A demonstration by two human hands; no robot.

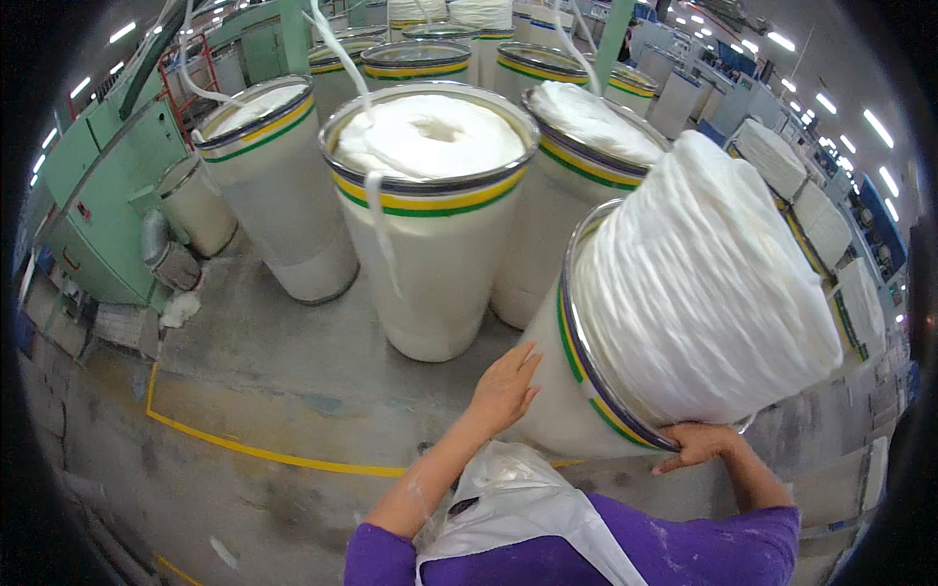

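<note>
A tall cream sliver can (545,415), with a dark metal rim and yellow and green bands, leans to the right in front of me. White coiled sliver (703,283) rises high out of its top. My left hand (504,393) lies against the can's side below the bands, fingers stretched out. At the near side of the rim my right hand (700,444) grips the edge, its fingertips partly hidden. Just beyond stands an upright can (435,269) filled with sliver (479,137), and a loose strand (379,230) hangs down its front.
More filled cans stand left (278,205) and behind right (528,220), with strands running up from several. Further cans (415,70) fill the back. A green machine cabinet (93,210) is at far left. A yellow line (283,457) crosses the floor.
</note>
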